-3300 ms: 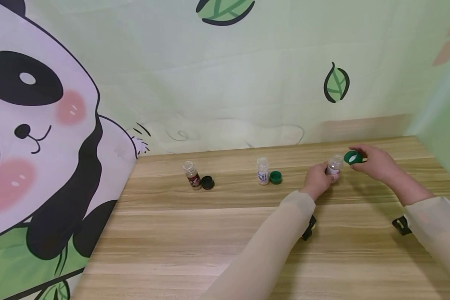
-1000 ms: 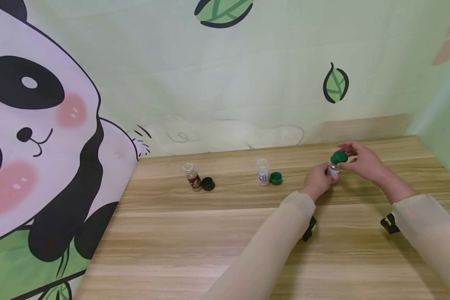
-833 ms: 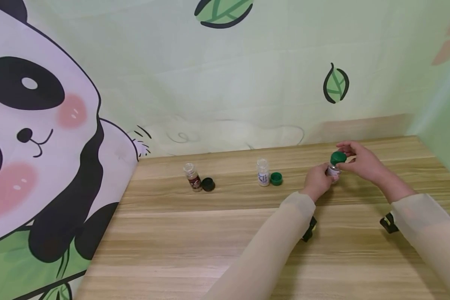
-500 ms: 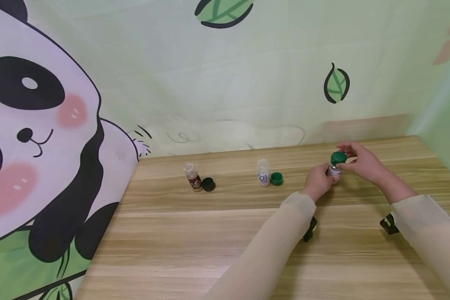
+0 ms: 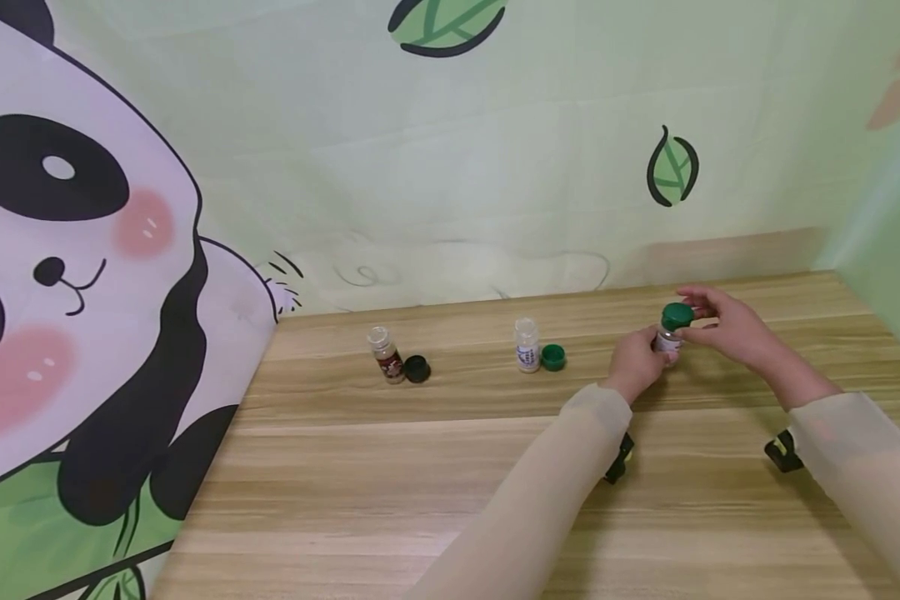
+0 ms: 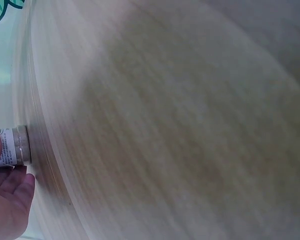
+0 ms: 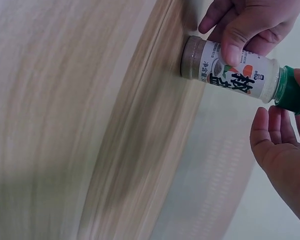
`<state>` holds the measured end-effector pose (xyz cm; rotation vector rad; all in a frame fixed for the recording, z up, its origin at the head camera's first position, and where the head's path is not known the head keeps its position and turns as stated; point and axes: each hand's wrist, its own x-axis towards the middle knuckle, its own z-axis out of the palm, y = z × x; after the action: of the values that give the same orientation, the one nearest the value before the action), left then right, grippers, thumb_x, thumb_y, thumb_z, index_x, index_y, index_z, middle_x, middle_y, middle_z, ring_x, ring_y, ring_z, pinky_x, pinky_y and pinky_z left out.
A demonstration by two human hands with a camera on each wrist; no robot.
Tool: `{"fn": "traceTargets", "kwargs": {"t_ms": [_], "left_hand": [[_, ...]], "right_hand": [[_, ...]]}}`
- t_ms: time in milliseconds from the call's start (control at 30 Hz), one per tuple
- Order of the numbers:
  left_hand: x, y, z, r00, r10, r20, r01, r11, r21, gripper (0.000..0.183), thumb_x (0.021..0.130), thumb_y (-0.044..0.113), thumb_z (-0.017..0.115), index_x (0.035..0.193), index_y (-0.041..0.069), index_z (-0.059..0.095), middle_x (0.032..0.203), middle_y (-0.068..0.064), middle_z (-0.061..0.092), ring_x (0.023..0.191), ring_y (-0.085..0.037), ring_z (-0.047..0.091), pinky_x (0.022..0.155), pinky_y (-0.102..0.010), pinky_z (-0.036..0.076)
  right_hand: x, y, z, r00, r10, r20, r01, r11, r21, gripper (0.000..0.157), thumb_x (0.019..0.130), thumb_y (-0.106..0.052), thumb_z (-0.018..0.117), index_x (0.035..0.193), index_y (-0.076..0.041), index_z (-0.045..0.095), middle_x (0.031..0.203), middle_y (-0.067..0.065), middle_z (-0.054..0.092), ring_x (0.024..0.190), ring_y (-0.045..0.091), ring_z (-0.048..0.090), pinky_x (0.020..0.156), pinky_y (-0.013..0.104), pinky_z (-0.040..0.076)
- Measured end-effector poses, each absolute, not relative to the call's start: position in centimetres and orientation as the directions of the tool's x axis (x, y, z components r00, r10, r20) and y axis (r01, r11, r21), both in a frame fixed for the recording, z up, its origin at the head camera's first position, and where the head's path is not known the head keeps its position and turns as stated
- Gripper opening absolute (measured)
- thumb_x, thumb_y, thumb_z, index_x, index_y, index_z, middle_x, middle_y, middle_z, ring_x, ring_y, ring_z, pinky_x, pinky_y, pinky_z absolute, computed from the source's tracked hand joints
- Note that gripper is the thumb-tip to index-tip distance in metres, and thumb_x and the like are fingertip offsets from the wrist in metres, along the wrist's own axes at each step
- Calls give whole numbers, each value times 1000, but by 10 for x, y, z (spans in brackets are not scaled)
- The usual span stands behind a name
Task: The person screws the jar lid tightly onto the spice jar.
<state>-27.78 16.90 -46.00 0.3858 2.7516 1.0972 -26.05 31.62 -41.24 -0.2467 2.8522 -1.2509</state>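
My left hand [image 5: 636, 362] grips a clear spice bottle [image 7: 235, 70] with a white printed label, upright on the table. On its mouth sits a green cap [image 5: 677, 316]. My right hand [image 5: 735, 333] holds that cap between thumb and fingers. In the right wrist view the thumb lies on one side of the cap and the fingertips are at the other. The left wrist view catches only the lower part of the same bottle [image 6: 12, 146] with fingers around it.
To the left stands an uncapped spice bottle [image 5: 527, 346] beside an upturned green cap [image 5: 552, 357]. Farther left are a dark-labelled uncapped bottle [image 5: 386, 357] and a black cap [image 5: 417, 368]. A printed cloth backdrop [image 5: 450, 167] rises behind the wooden table [image 5: 360, 483].
The green cap, earlier held tilted and apart at the bottle's right, now sits on its mouth. My right hand moved left with it, then shifted slightly. The left hand kept its grip.
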Motion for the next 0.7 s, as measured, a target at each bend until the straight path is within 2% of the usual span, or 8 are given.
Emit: {"fn": "traceTargets", "kwargs": {"t_ms": [100, 233, 300, 333, 433, 533, 633, 700], "left_hand": [[-278, 169, -460, -956, 290, -49, 176, 699, 693, 35, 92, 27, 69, 126, 17, 66, 117, 5, 72, 105, -2, 65, 85, -12, 49], [-277, 170, -460, -957, 287, -49, 173, 696, 697, 34, 93, 25, 69, 126, 17, 66, 118, 5, 72, 105, -2, 65, 86, -13, 49], [-277, 170, -459, -957, 285, -50, 171, 696, 697, 34, 93, 25, 69, 126, 17, 66, 118, 5, 72, 105, -2, 65, 86, -13, 49], [-277, 170, -459, -957, 285, -51, 170, 695, 698, 35, 93, 25, 69, 126, 17, 66, 118, 5, 72, 105, -2, 65, 86, -13, 49], [-277, 169, -459, -957, 287, -52, 170, 692, 701, 34, 92, 25, 69, 125, 17, 67, 118, 5, 72, 103, -2, 65, 84, -12, 49], [-277, 169, -459, -955, 291, -51, 172, 690, 703, 34, 92, 24, 69, 125, 17, 66, 117, 5, 72, 102, -1, 64, 83, -12, 48], [-277, 169, -458, -954, 296, -44, 182, 692, 698, 33, 92, 24, 69, 125, 16, 66, 117, 5, 72, 101, -1, 64, 82, -11, 48], [-277, 169, -458, -954, 296, -40, 187, 696, 693, 33, 93, 24, 69, 124, 16, 67, 116, 5, 72, 100, -1, 64, 81, -11, 47]], "right_hand": [[-260, 318, -413, -987, -155, 41, -134, 660, -739, 64, 93, -15, 67, 146, 6, 37, 136, 31, 50, 114, 29, 53, 79, 7, 42], [-257, 322, -413, -985, -173, -5, -107, 635, -765, 66, 96, -19, 64, 149, 5, 32, 144, 32, 44, 128, 46, 45, 100, 40, 46], [-256, 323, -413, -982, -187, -31, -95, 626, -774, 66, 97, -22, 61, 150, 4, 31, 146, 33, 42, 130, 46, 44, 103, 57, 40], [-255, 324, -413, -980, -193, -44, -88, 624, -777, 66, 98, -23, 60, 150, 4, 31, 147, 33, 42, 129, 42, 47, 104, 59, 39], [-255, 326, -413, -975, -211, -73, -76, 621, -780, 65, 100, -26, 58, 151, 3, 31, 148, 33, 42, 116, 8, 56, 101, 39, 47], [-255, 326, -416, -972, -221, -80, -73, 607, -791, 64, 101, -27, 56, 150, 4, 32, 148, 34, 41, 99, -21, 43, 88, 12, 44], [-256, 325, -418, -972, -224, -68, -79, 587, -806, 61, 101, -23, 56, 149, 7, 33, 147, 34, 42, 94, -26, 40, 81, 5, 39], [-256, 323, -418, -974, -218, -61, -81, 587, -805, 59, 101, -23, 56, 148, 8, 35, 145, 33, 44, 94, -26, 42, 87, 12, 43]]}}
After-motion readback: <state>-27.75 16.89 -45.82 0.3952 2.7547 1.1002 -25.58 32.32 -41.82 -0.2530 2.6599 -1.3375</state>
